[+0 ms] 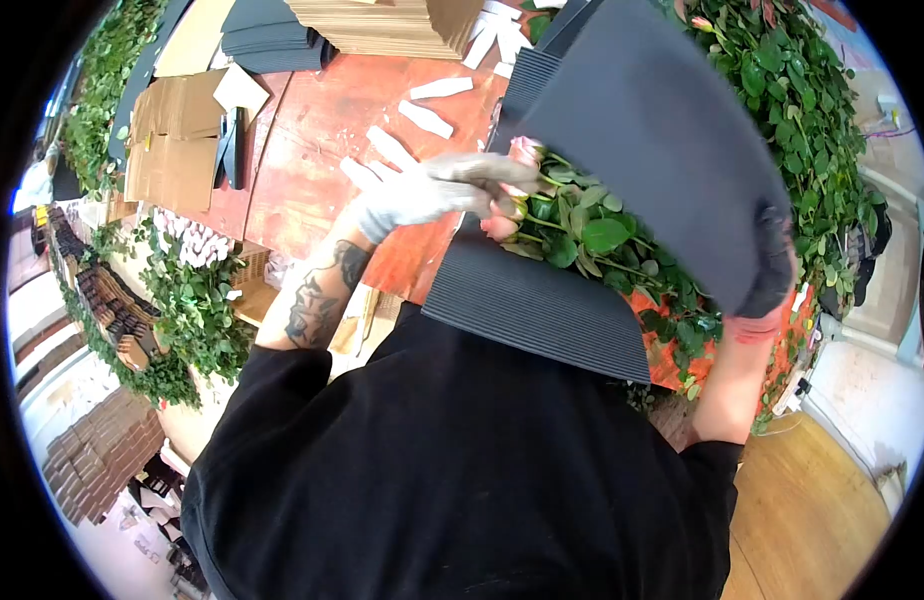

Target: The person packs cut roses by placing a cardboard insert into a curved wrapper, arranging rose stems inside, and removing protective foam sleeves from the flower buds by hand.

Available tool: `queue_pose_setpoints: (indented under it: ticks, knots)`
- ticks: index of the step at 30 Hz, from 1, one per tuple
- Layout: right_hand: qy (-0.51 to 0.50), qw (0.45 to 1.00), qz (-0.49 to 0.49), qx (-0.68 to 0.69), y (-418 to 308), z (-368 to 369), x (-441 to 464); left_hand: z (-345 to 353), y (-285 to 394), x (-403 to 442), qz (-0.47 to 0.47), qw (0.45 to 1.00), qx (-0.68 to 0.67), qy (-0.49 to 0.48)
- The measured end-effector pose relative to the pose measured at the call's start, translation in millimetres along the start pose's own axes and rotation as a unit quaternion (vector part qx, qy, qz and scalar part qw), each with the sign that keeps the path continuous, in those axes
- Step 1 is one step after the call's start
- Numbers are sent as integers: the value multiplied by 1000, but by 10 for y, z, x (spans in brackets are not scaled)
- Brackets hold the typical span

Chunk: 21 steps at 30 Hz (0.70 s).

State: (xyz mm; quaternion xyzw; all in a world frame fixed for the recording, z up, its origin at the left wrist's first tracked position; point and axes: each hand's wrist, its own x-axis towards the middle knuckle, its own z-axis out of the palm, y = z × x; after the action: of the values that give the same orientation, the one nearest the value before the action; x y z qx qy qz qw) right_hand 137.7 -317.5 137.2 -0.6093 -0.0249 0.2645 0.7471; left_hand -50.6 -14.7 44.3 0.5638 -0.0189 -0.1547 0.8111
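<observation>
Table: red, worn top (302, 130) across the upper middle; flat cardboard (382, 28) stacked at the top edge, white paper strips (425, 118) scattered below it.
Greenery: leafy mass (797, 120) down the right side.
Roses: pink heads (500, 226) at centre, leafy stems (604, 236) running toward lower right; they lie between a black ridged card (537, 318) and a raised dark sheet (662, 140).
Left hand: pale glove (432, 192), fingers reaching out, slightly bent, at the heads; cannot tell whether it grips or only rests there.
Right hand: dark glove (770, 262), right of centre, closed on the dark sheet's lower right edge.
Sheet handling: looks light, bendy, probably smooth; likely to flop if held by one corner. Best hold: flat along an edge.
Rose handling: light; petals soft, easily bruised; stems firmer, perhaps thorny. Best hold: gloved, by the stems below the heads, only steadying the blooms.
</observation>
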Motion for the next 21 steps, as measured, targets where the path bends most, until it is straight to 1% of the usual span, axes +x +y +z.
queue_pose_setpoints:
  ticks: [1, 2, 4, 5, 6, 7, 9, 11, 12, 13, 14, 15, 16, 17, 18, 19, 20, 21]
  knots:
    - [-32, 998, -13, 49, -130, -84, 73, 68, -22, 130, 45, 998, 27, 18]
    - [-65, 993, -25, 97, -207, -118, 118, 151, 103, 226, 32, 996, 68, 41]
    - [-88, 991, -38, 93, -263, -45, 96, 239, 359, 385, -31, 987, 132, 89]
    - [-105, 989, -47, 93, -287, -31, 58, 276, 413, 387, -25, 976, 179, 118]
    - [-106, 989, -46, 89, -155, -232, 63, 313, 467, 389, -21, 963, 225, 148]
    - [-100, 992, -56, -50, 120, -607, 109, 230, 393, 416, 28, 962, 238, 129]
    - [-77, 980, -10, -183, 421, -641, 90, -21, 176, 491, 125, 952, 263, 95]
    - [-65, 981, 48, -176, 688, -293, 66, -254, -5, 497, 215, 930, 292, 64]
    - [-73, 980, 33, -183, 800, -211, 127, -229, -16, 461, 194, 963, 180, 54]
    - [-77, 979, 18, -189, 900, -185, 166, -207, -25, 427, 175, 981, 63, 49]
    - [-74, 980, 20, -186, 980, -208, 190, -76, -3, 393, 80, 978, -186, 48]
    - [-85, 985, 37, -146, 1047, -252, 226, 2, -4, 322, 76, 979, -183, 44]
    - [-95, 988, 53, -107, 1116, -324, 261, 60, -16, 212, 68, 961, -254, 81]
    - [-91, 985, 93, -112, 1205, -445, 314, 64, -28, 131, 60, 937, -323, 117]
    - [-85, 986, 92, -109, 1279, -511, 341, 7, -95, 72, 55, 938, -322, 113]
    - [-97, 984, 91, -121, 1359, -572, 358, -53, -241, 2, -4, 978, -123, 167]
    - [-112, 980, 93, -135, 1458, -648, 381, -71, -394, -38, -62, 971, 80, 215]
    - [-108, 976, 86, -169, 1514, -634, 403, -58, -535, -22, -64, 971, 77, 215]
